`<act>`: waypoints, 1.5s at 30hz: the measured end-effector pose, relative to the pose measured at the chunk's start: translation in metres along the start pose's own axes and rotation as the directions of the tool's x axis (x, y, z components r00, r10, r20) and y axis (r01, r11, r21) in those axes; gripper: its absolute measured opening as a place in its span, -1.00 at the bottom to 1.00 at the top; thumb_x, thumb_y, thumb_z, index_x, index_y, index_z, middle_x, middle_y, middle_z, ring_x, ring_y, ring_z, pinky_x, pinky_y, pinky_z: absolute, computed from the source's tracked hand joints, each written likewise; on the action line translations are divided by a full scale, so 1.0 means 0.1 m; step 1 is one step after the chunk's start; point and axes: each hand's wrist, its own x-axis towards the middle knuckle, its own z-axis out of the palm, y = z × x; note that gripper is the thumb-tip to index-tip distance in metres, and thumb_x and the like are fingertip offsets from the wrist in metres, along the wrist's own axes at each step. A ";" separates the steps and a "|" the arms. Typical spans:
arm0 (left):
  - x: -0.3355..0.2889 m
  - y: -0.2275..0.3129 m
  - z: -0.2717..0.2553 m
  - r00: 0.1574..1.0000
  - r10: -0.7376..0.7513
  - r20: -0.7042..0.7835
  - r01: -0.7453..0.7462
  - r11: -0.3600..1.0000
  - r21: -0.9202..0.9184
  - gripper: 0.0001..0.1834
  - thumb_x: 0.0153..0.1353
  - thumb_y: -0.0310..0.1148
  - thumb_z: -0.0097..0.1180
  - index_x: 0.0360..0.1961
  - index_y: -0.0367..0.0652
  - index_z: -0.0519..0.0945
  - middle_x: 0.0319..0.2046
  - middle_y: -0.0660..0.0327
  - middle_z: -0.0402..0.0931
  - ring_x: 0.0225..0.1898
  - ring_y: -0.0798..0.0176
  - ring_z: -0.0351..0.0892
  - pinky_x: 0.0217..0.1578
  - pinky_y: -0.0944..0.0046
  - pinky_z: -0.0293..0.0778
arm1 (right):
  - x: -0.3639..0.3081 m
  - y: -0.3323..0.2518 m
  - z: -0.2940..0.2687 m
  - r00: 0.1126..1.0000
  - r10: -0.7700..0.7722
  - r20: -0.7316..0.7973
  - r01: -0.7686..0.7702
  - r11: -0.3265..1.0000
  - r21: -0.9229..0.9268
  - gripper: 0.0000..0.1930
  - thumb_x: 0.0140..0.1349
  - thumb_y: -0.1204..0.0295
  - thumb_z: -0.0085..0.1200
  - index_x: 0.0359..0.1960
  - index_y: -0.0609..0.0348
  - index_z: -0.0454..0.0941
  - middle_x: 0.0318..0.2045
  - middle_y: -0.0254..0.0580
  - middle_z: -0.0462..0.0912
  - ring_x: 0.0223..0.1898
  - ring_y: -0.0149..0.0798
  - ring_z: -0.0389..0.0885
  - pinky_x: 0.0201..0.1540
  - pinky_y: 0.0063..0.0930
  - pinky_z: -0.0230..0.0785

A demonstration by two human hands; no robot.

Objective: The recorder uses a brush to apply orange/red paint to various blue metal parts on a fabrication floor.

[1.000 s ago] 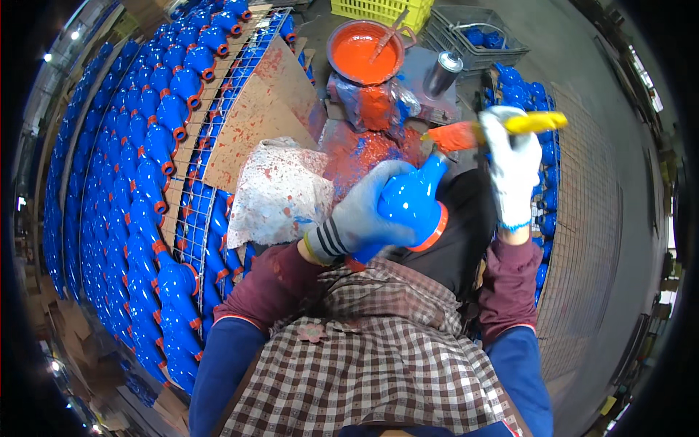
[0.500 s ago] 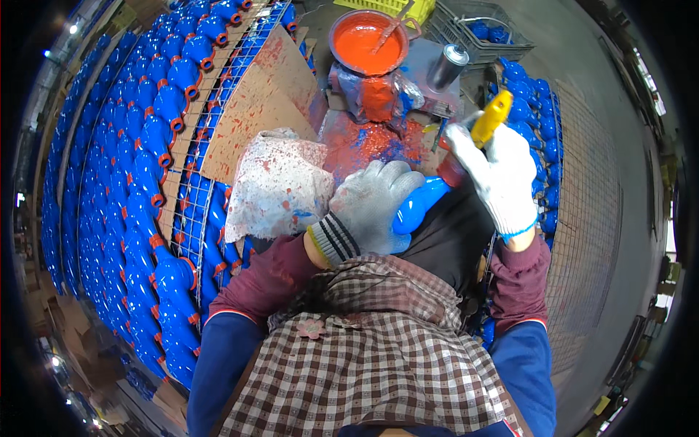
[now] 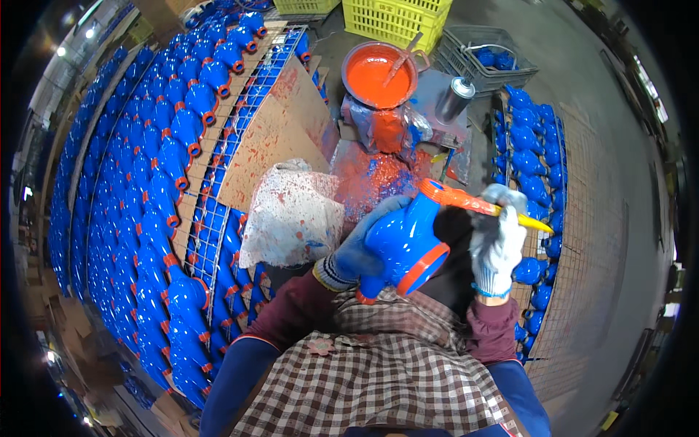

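My left hand [image 3: 354,251], in a paint-stained grey glove with a striped cuff, grips a glossy blue pipe fitting [image 3: 399,244] from its left side. Red-orange paint covers the rim of its wide opening, and its two narrower ends are red too. My right hand [image 3: 498,237], in a white glove, is closed round a paintbrush [image 3: 472,202] with a yellow handle. The brush lies almost level, its orange-coated head against the fitting's upper end. Part of my left fingers is hidden behind the fitting.
A pot of orange paint [image 3: 375,76] with a stirring stick stands ahead, beside a metal can [image 3: 455,100]. A spattered cloth [image 3: 291,215] lies left of centre. Racks of blue fittings [image 3: 145,211] fill the left; more fittings [image 3: 529,138] stand right. Crates [image 3: 397,22] sit beyond.
The fitting has turned, and its wide red-rimmed opening now shows. My right hand has come lower, and the brush has swung from steeply raised to nearly level. The whole view has shifted slightly.
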 end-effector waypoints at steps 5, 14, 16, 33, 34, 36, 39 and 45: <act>-0.07 -0.11 0.16 0.950 -0.168 0.262 0.278 0.835 -0.474 0.20 -0.11 0.10 0.41 0.41 -0.20 -0.03 0.32 -0.01 0.16 0.30 0.03 0.24 0.32 0.01 0.17 | 0.00 0.37 0.12 0.873 0.369 0.318 -0.486 0.617 0.619 -0.76 0.40 0.33 -0.11 0.01 0.14 0.39 -0.01 -0.09 0.52 -0.01 -0.18 0.53 0.01 -0.29 0.44; 0.03 0.41 0.35 0.925 -0.344 -0.158 0.363 0.925 0.110 -0.09 -0.27 -0.33 0.50 0.18 -0.12 0.30 0.03 0.09 0.45 0.07 0.06 0.50 0.11 0.05 0.42 | 0.39 0.08 0.14 0.908 0.285 0.308 -0.415 0.717 0.560 -0.78 0.34 0.38 0.01 -0.06 0.19 0.40 -0.16 -0.11 0.57 -0.23 -0.36 0.59 -0.18 -0.56 0.48; 0.04 0.43 0.48 0.977 -0.113 -0.182 0.147 0.972 0.184 -0.07 -0.38 -0.53 0.40 0.17 -0.14 0.30 0.02 0.10 0.44 0.06 0.09 0.49 0.10 0.12 0.38 | 0.37 -0.04 0.12 0.975 0.160 0.152 -0.205 0.912 0.354 -0.80 0.31 0.37 0.05 -0.12 0.19 0.41 -0.25 -0.15 0.60 -0.42 -0.45 0.61 -0.46 -0.73 0.45; 0.01 0.52 0.20 0.555 0.580 0.596 -0.426 -0.417 0.803 -0.13 -0.43 -0.29 0.54 0.05 0.01 0.41 0.06 0.02 0.37 0.01 -0.21 0.44 -0.04 -0.16 0.43 | 0.02 -0.24 0.23 0.945 0.293 -0.143 -0.293 0.956 0.022 -0.81 0.22 0.35 0.20 -0.25 0.19 0.56 -0.58 -0.40 0.55 -0.65 -0.62 0.39 -0.59 -0.70 0.18; 0.01 0.55 0.20 0.558 0.534 0.635 -0.444 -0.454 0.772 -0.16 -0.42 -0.27 0.54 0.02 0.02 0.44 0.06 0.04 0.37 0.00 -0.21 0.44 -0.04 -0.18 0.43 | 0.03 -0.31 0.26 0.952 0.274 -0.133 -0.283 0.958 -0.051 -0.82 0.21 0.37 0.21 -0.26 0.20 0.57 -0.57 -0.40 0.56 -0.66 -0.63 0.38 -0.60 -0.70 0.17; -0.01 0.61 0.22 0.581 0.451 0.678 -0.435 -0.532 0.726 -0.31 -0.35 -0.24 0.51 -0.07 0.12 0.51 0.00 0.12 0.39 -0.02 -0.21 0.45 -0.08 -0.17 0.48 | 0.05 -0.46 0.31 0.964 0.246 -0.105 -0.258 0.958 -0.126 -0.86 0.17 0.41 0.25 -0.31 0.20 0.60 -0.56 -0.40 0.59 -0.68 -0.64 0.36 -0.62 -0.69 0.16; 0.05 0.63 0.15 0.516 0.295 0.804 -0.449 -0.706 0.547 -0.38 -0.30 -0.27 0.48 -0.10 0.22 0.54 -0.04 0.18 0.40 -0.03 -0.18 0.46 -0.14 -0.12 0.54 | 0.13 -0.63 0.36 0.986 0.162 -0.026 -0.155 0.870 -0.468 -0.85 0.18 0.37 0.24 -0.31 0.16 0.61 -0.56 -0.36 0.61 -0.72 -0.59 0.39 -0.63 -0.67 0.22; 0.08 0.60 0.20 0.587 0.259 0.767 -0.461 -0.672 0.579 -0.23 -0.36 -0.33 0.51 -0.01 0.03 0.42 -0.03 0.08 0.35 -0.01 -0.17 0.42 -0.12 -0.13 0.49 | 0.44 -0.71 0.25 0.804 -0.208 0.557 0.585 0.444 -0.678 -0.78 0.13 0.32 0.22 -0.15 -0.14 0.65 -0.43 -0.25 0.63 -0.53 -0.21 0.59 -0.46 -0.47 0.44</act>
